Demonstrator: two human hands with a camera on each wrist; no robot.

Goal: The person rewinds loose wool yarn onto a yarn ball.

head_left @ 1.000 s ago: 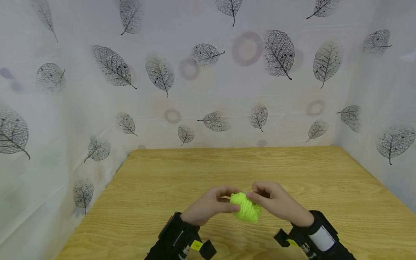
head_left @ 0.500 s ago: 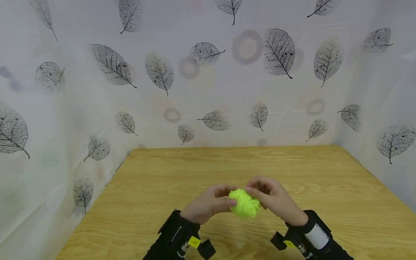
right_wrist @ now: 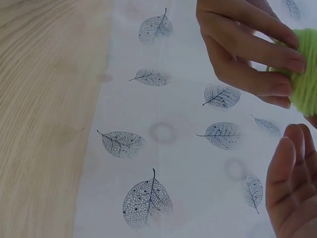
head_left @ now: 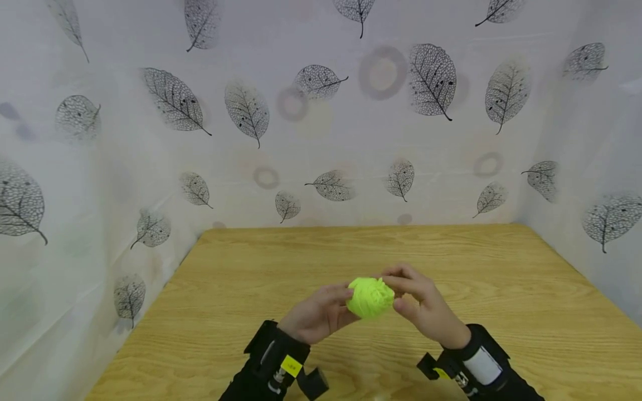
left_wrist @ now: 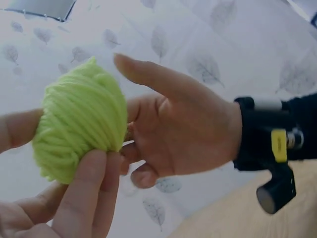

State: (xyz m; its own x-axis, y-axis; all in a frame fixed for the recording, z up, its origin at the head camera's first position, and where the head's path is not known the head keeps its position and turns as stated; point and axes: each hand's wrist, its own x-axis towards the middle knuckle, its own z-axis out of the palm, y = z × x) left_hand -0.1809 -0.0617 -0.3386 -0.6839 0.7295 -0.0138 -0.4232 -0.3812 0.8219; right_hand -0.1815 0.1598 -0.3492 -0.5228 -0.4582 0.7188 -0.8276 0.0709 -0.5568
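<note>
My left hand (head_left: 321, 312) holds a neon yellow-green ball of yarn (head_left: 370, 297) above the table, thumb on its near side. In the left wrist view the left fingers (left_wrist: 81, 193) press against the wound strands of the yarn ball (left_wrist: 81, 119). My right hand (head_left: 426, 303) is at the ball's right side with fingers spread and thumb apart; its fingertips come right up to the yarn. From the right wrist, that hand (right_wrist: 294, 188) shows its relaxed palm below the ball, while the left hand (right_wrist: 247, 49) lays its fingers along the yarn (right_wrist: 306, 69).
A light wood-grain table (head_left: 301, 256) stretches out beneath both hands. White sheeting (head_left: 321, 133) printed with dark leaves surrounds it at the back and both sides. Each wrist wears a black strap with a small camera block (head_left: 312, 383).
The yarn ball has risen a little and shifted left, and it has turned in the left hand. My right fingers have gone from pinching at its top to being spread beside it.
</note>
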